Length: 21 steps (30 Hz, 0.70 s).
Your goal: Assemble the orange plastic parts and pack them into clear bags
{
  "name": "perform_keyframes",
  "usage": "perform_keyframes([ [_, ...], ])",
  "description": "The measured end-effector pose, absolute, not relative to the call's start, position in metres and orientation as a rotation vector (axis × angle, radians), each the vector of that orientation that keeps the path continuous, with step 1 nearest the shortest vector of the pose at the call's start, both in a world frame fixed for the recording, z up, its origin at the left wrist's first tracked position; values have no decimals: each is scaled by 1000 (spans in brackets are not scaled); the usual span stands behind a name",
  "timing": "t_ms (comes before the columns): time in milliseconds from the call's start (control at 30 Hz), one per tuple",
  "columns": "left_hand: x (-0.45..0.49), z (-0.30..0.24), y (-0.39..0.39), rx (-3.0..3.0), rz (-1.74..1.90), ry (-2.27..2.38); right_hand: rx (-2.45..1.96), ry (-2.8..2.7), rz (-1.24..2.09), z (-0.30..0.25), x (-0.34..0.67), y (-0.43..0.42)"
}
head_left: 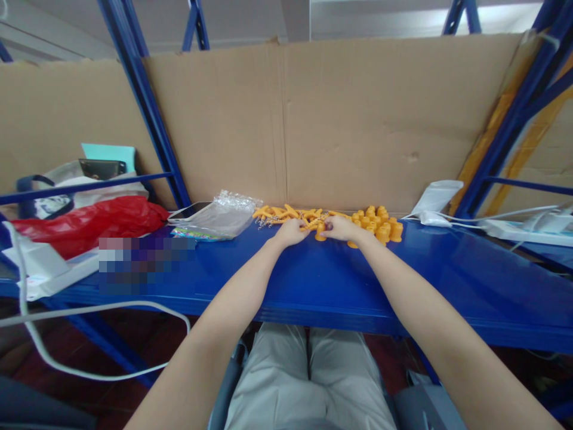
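Toward the back of the blue tabletop, my two hands are close together. My left hand is closed, its fingertips on a thin orange plastic piece at the edge of a pile of orange pieces with metal chains. Just across from it, my right hand has its thumb and fingers closed at the side of a small orange cup-shaped piece, which stands upright on the table. Several more orange cup-shaped pieces are grouped right of my right hand, partly behind it. Fine detail between the fingertips is too small to make out.
The blue table backs onto a cardboard panel between blue metal posts. At left lie clear plastic bags, a red bag and a white power strip with a hanging cable. White packets and cables are at right.
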<state>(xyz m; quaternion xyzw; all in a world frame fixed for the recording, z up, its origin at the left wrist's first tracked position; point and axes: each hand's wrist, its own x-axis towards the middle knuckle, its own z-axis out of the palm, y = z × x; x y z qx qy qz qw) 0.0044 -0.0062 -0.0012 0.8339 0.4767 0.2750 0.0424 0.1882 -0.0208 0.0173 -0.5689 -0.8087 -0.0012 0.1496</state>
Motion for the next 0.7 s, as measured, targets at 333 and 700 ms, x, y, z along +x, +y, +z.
perform_keyframes([
  [333,4,-2,-4,2544,825,1444,-1830,-2249,-94,15,175,-29],
  [700,4,2,-10,2542,795,1475,-1984,-2001,-319,29,179,-40],
])
